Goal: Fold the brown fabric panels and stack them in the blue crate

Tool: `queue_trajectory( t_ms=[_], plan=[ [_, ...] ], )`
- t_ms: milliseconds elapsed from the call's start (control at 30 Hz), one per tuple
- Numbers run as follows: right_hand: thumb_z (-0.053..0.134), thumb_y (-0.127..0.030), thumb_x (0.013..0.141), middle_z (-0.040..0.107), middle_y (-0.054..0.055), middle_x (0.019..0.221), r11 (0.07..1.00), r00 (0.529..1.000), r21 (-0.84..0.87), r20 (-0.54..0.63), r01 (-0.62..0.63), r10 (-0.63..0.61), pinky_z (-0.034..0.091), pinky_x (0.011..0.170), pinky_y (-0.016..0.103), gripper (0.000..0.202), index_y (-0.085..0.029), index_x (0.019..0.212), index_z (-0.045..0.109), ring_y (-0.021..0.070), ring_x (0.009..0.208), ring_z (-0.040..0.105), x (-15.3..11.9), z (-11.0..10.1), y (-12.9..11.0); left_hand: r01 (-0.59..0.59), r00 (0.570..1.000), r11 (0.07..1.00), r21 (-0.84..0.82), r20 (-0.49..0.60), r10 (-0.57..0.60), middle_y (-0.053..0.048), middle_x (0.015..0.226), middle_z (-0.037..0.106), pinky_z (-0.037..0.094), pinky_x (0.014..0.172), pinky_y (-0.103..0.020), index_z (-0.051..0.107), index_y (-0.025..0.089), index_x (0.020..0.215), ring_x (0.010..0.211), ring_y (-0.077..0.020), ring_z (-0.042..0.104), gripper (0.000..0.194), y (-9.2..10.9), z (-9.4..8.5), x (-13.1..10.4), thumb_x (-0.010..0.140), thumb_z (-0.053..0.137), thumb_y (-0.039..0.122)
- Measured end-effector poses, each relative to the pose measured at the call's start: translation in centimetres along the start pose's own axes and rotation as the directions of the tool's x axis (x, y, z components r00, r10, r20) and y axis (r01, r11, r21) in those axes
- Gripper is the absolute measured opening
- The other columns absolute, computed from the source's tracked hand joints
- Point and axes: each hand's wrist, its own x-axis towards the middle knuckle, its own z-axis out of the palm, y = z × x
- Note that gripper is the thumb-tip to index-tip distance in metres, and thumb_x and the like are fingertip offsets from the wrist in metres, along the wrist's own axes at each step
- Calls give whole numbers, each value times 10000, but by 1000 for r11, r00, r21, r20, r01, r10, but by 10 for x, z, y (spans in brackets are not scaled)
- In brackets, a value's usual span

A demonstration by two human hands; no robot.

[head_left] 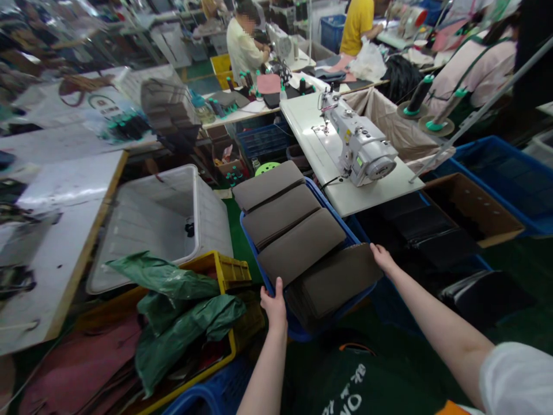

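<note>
A blue plastic crate (251,237) stands in front of me, filled with stacks of flat grey-brown panels (302,239). The panels look like fabric or leather pieces. At the crate's near left side, my left hand (275,308) is closed on the rim with the thumb up. My right hand (384,260) is closed at the opposite side, by the corner of the nearest stack (339,282), its fingertips partly hidden behind the edge. That nearest stack lies tilted and overhangs the rim.
A sewing machine (360,141) on a white table (311,138) stands just beyond the crate. To the left are a white bin (211,213) and a yellow crate (235,271) with green plastic sheeting (185,311). Dark stacked pieces (432,230) sit right. Other people work at the back.
</note>
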Motion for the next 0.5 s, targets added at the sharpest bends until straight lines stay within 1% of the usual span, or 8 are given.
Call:
queue_trajectory(
  t_ms=[67, 100, 167, 200, 267, 300, 400, 500],
  plan=[
    [492, -486, 981, 500, 147, 1397, 996, 999, -77, -6, -36, 36, 307, 1113, 543, 462, -172, 1317, 538, 292, 1294, 466, -11, 14, 22, -1, 1000, 996, 91, 10, 0, -181, 1481, 397, 288, 1163, -372, 469, 183, 1352, 1438, -307, 302, 863, -28, 7, -29, 636, 867, 453],
    [490, -496, 979, 497, 144, 1398, 993, 999, -109, -10, -45, 44, 309, 1111, 539, 466, -177, 1315, 539, 292, 1294, 463, -15, 22, 28, 3, 1000, 991, 130, 20, -5, -198, 1486, 380, 258, 1175, -383, 467, 170, 1349, 1444, -330, 280, 936, -42, 12, -41, 565, 908, 428],
    [473, -526, 978, 474, 146, 1418, 986, 999, -161, -20, -49, 46, 308, 1110, 536, 502, -183, 1342, 515, 296, 1307, 444, -19, 37, 32, 4, 999, 982, 189, 31, -10, -230, 1509, 317, 195, 1194, -392, 440, 139, 1364, 1457, -357, 229, 1067, -63, 24, -58, 461, 951, 388],
    [468, -542, 975, 464, 148, 1425, 982, 999, -181, -18, -45, 42, 312, 1107, 536, 524, -184, 1357, 500, 300, 1310, 440, -20, 42, 30, 1, 1000, 978, 207, 28, -7, -239, 1524, 281, 168, 1199, -387, 415, 131, 1379, 1465, -357, 203, 1112, -69, 29, -62, 440, 958, 377],
    [484, -565, 958, 455, 158, 1429, 977, 1000, -210, -3, -29, 29, 316, 1101, 539, 562, -182, 1369, 486, 311, 1309, 439, -19, 48, 23, -7, 1000, 975, 222, 11, 4, -240, 1544, 227, 140, 1204, -375, 357, 137, 1414, 1477, -344, 166, 1161, -76, 32, -64, 447, 956, 370],
    [505, -570, 946, 455, 164, 1427, 976, 1000, -218, 11, -15, 18, 316, 1100, 543, 577, -176, 1368, 486, 318, 1306, 440, -18, 48, 19, -7, 1000, 976, 219, 2, 7, -234, 1544, 230, 146, 1202, -378, 335, 150, 1426, 1476, -340, 172, 1160, -76, 31, -63, 466, 949, 369],
    [537, -548, 939, 473, 161, 1409, 978, 997, -202, 68, 42, -29, 343, 1088, 523, 542, -180, 1337, 516, 304, 1274, 472, -15, 43, 11, 1, 1000, 985, 171, -5, 0, -207, 1481, 364, 257, 1169, -395, 342, 189, 1417, 1435, -334, 293, 1054, -74, 22, -58, 550, 920, 345],
    [492, -505, 979, 509, 128, 1376, 987, 992, -144, 119, 64, -47, 398, 1052, 496, 458, -194, 1311, 538, 268, 1225, 515, -14, 35, 10, 15, 1000, 995, 95, 13, -16, -174, 1379, 504, 378, 1100, -405, 401, 186, 1378, 1329, -303, 466, 837, -72, 16, -56, 686, 849, 329]
  ],
)
